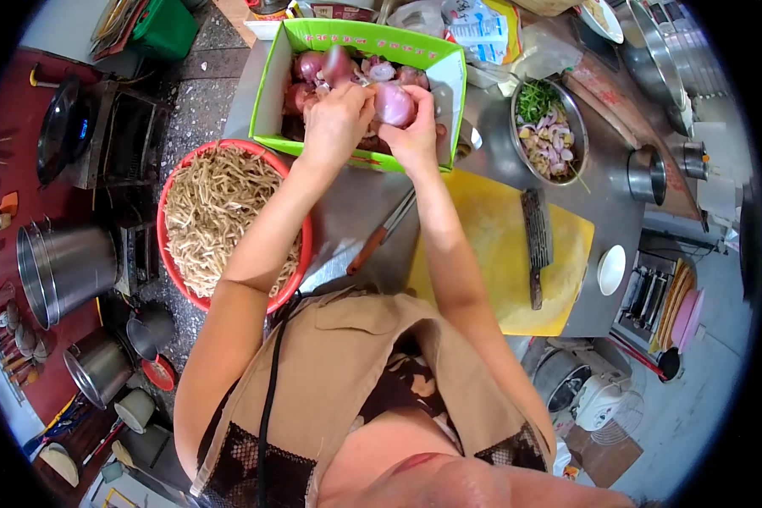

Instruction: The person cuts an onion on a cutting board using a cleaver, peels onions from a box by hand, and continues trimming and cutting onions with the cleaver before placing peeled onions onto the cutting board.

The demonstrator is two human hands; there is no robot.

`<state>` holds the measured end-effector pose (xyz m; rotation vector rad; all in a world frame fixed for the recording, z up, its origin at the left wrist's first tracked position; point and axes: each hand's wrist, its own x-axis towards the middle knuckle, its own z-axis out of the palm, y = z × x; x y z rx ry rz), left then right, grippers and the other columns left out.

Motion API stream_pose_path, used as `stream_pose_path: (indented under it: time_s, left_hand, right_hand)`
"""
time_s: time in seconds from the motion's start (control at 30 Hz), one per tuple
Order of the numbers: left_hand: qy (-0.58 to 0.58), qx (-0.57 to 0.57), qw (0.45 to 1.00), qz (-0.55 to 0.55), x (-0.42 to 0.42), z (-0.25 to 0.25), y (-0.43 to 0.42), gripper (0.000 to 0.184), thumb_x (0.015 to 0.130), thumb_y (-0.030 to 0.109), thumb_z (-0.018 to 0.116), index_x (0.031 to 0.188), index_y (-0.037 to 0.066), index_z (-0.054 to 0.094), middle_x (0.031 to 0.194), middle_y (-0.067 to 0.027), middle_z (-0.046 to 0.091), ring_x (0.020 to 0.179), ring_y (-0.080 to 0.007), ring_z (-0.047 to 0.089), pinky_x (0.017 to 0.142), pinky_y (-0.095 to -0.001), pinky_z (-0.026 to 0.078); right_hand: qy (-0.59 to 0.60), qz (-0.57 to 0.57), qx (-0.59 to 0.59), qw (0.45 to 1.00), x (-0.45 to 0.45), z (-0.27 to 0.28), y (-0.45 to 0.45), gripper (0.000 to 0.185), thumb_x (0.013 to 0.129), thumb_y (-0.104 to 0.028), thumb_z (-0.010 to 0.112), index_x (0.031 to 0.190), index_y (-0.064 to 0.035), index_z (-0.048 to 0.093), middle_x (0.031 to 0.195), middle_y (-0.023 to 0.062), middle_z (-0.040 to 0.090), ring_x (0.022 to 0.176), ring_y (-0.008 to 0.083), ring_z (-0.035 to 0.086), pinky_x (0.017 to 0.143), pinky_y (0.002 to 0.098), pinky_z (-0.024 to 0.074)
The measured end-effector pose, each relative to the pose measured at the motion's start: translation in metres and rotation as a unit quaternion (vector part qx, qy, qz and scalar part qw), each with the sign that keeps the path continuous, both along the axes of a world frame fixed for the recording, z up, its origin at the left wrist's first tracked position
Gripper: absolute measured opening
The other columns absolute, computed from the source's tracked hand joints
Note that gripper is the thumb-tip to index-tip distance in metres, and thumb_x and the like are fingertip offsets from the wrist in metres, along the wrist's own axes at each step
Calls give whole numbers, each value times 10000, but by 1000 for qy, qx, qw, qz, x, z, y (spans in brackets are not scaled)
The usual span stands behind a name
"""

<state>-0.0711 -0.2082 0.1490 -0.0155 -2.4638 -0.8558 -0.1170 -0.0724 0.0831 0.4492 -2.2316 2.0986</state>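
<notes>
A green-edged cardboard box (pixel 271 93) holds several red onions and loose skins. Over it, my right hand (pixel 413 135) is wrapped round a purple-red onion (pixel 394 104). My left hand (pixel 337 125) is closed, its fingertips pinched together close to that onion's left side; what lies between them is too small to make out. Below the box, a peeler-like tool with a reddish-brown handle (pixel 368 251) lies on the metal table (pixel 334 216). A cleaver (pixel 536 237) rests on the yellow cutting board (pixel 483 212), to the right of my right forearm.
A red basin (pixel 306 245) of pale, thin strips stands left of my forearms. At the right are a steel bowl (pixel 582 135) with greens and cut onion, a small white bowl (pixel 611 269) and a metal pot (pixel 646 173). Plastic bags (pixel 483 30) lie behind the box.
</notes>
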Motion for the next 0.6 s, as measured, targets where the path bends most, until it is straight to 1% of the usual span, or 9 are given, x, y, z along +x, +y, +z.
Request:
stream_pose_path:
  time_s: [0.07,0.13,0.17,0.27,0.4,0.47,0.5,0.57,0.6]
  left_hand:
    - [-46,-23,998,24,-2,1,-5,138,798,52,700,933,25,706,897,-108,691,794,-271,674,694,-344,544]
    - [-23,85,993,-82,-5,2,-15,142,792,44,693,932,21,701,896,-112,686,785,-277,670,699,-345,540]
    - [-23,86,993,-83,-4,1,-14,142,792,44,693,932,21,701,896,-112,686,785,-277,670,699,-345,540]
    - [14,26,997,-77,-1,-1,-13,125,788,46,689,910,22,700,891,-112,681,776,-284,664,705,-354,540]
    - [-21,-5,999,-30,-2,-3,-10,101,788,47,685,885,25,701,875,-112,688,772,-259,675,694,-343,540]
    - [-23,118,992,-49,-7,-4,-19,113,783,40,681,894,20,694,839,-88,696,731,-169,666,662,-310,527]
    - [-39,234,970,-42,-9,-6,-22,77,766,64,702,825,15,697,740,-83,684,644,-135,640,613,-285,514]
    - [-100,417,903,-37,-13,-13,-33,88,803,80,698,830,-4,697,722,-23,678,653,-72,603,600,-249,495]
    - [-115,489,862,-60,-15,-19,-41,134,822,107,699,848,-24,691,722,14,659,670,-46,580,595,-223,481]
  right_hand:
    - [28,-15,73,997,-1,0,2,656,611,63,718,1183,-81,431,1096,60,534,1011,154,531,892,288,457]
    - [18,-14,45,999,-3,1,0,655,606,62,713,1180,-82,432,1090,59,534,1007,156,531,889,288,456]
    - [2,-13,20,1000,-1,-1,1,655,600,61,707,1178,-82,434,1084,59,534,1003,158,531,885,288,455]
    - [-8,-8,47,999,-2,-2,1,661,597,58,713,1179,-82,434,1082,58,533,1000,159,530,883,293,455]
    - [7,-9,71,997,-2,-2,1,661,599,52,717,1182,-82,435,1085,58,533,1000,159,530,882,296,456]
    - [-4,-1,51,999,0,3,2,666,608,69,705,1193,-81,424,1103,60,527,1028,163,533,904,300,456]
    - [-4,-1,53,999,2,7,2,666,608,69,705,1193,-81,424,1103,60,527,1028,163,533,904,300,456]
    - [-40,31,-76,996,4,14,0,670,628,87,699,1210,-80,412,1130,64,518,1063,167,533,931,303,453]
    - [-41,32,-76,996,3,13,1,670,628,87,699,1210,-80,412,1130,64,518,1063,167,533,931,303,453]
